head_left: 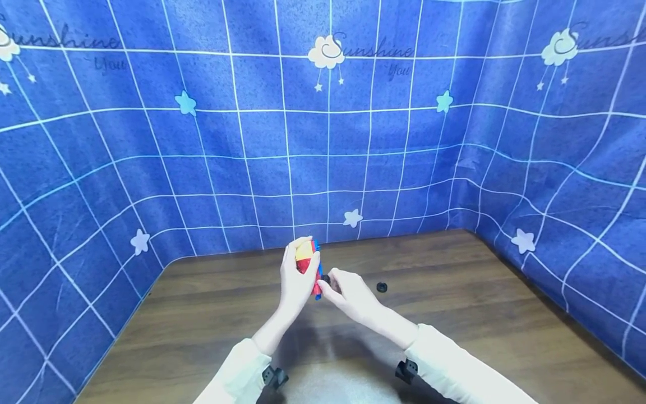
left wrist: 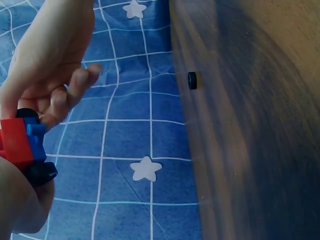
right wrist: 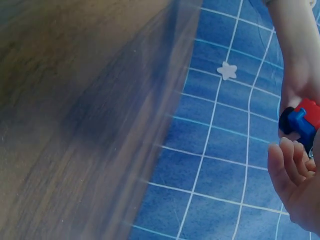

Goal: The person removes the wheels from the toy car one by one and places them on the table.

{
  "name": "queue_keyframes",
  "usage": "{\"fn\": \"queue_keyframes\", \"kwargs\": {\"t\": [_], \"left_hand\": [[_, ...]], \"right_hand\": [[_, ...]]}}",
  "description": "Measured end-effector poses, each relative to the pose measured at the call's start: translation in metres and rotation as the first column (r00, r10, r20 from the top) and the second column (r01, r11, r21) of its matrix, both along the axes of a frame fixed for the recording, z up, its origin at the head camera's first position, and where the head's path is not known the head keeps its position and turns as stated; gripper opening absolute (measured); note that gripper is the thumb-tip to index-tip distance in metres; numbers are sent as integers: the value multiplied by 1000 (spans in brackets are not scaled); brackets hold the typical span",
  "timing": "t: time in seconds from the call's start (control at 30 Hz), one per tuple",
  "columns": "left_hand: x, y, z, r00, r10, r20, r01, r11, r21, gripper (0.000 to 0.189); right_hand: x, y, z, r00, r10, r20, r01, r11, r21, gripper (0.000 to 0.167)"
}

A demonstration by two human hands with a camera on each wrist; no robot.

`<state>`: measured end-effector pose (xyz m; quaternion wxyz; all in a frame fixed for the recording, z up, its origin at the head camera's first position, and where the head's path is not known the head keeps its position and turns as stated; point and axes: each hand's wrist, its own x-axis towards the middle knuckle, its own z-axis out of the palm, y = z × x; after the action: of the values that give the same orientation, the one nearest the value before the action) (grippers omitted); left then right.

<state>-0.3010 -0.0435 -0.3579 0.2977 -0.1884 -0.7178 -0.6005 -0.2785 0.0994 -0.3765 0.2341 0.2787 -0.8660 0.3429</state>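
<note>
My left hand (head_left: 294, 283) holds a red, yellow and blue toy car (head_left: 304, 251) tilted on its side, above the table. My right hand (head_left: 357, 295) is at the car's right side, thumb and fingertips pinching a small black wheel (head_left: 326, 278) against it. In the left wrist view, another black wheel (left wrist: 41, 173) sits on the blue base of the car (left wrist: 17, 142). The right wrist view has the car (right wrist: 309, 114) at its right edge, partly hidden by the right hand (right wrist: 305, 200). A loose black wheel (head_left: 382, 287) lies on the table to the right.
The brown wooden table (head_left: 212, 314) stretches beneath both hands. A blue gridded curtain (head_left: 252, 129) with stars and clouds hangs along its back and sides. Dark camera mounts (head_left: 275, 377) sit at the wrists.
</note>
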Motion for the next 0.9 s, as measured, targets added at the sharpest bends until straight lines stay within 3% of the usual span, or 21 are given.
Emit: {"fn": "queue_keyframes", "kwargs": {"t": [0.23,0.37,0.43,0.53,0.6,0.67,0.7,0.77,0.9], "left_hand": [[-2,0,-5,1000,14,-19,-15,999,-35,35],[-3,-1,-8,1000,-11,3,11,999,-42,38],[-4,-2,-10,999,-36,24,37,999,-38,40],[-5,-4,-15,995,-80,67,82,996,-29,41],[-6,-5,-16,990,-108,95,112,993,-32,41],[-7,-6,-17,983,-138,123,143,989,-34,41],[-8,-7,-17,979,-154,135,160,987,-34,41],[-10,-7,-16,970,-183,160,190,981,-30,41],[-14,-4,-12,958,-228,172,234,972,-15,41]], "right_hand": [[4,-5,-6,995,-37,-92,53,983,174,21],[1,-6,-12,968,-31,-249,95,964,249,25],[0,-7,-16,924,-17,-381,131,952,276,32],[-2,-7,-20,829,-3,-559,197,937,287,46],[-2,-8,-22,774,5,-633,230,929,289,50],[-2,-8,-22,753,15,-658,239,925,295,50],[-2,-8,-22,749,23,-662,241,921,305,49],[-2,-7,-21,768,32,-639,221,924,312,49],[1,-4,-17,851,20,-525,178,929,325,35]]}}
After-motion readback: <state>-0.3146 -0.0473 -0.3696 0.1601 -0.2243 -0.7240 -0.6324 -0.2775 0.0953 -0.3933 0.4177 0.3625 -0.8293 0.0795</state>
